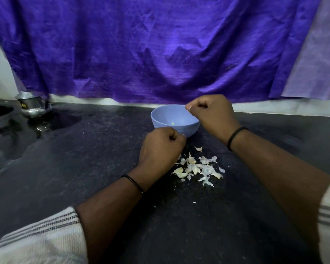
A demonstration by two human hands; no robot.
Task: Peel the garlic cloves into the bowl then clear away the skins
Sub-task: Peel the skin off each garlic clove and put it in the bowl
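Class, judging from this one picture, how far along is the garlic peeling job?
Done: loose skins lie piled on the dark counter near the blue bowl. In hand: the right hand hangs over the bowl with fingers pinched, the left hand curls at its near rim; what they hold is hidden. Left: clearing the skins, and any cloves still among them.

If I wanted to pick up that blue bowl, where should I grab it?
Probably by the rim on the left side of the blue bowl, thumb inside and fingers outside, coming from above. It stands upright with an open mouth and a thin lip, and that side is bare. The right hand hangs over the right rim, and the left hand sits in front of the near wall.
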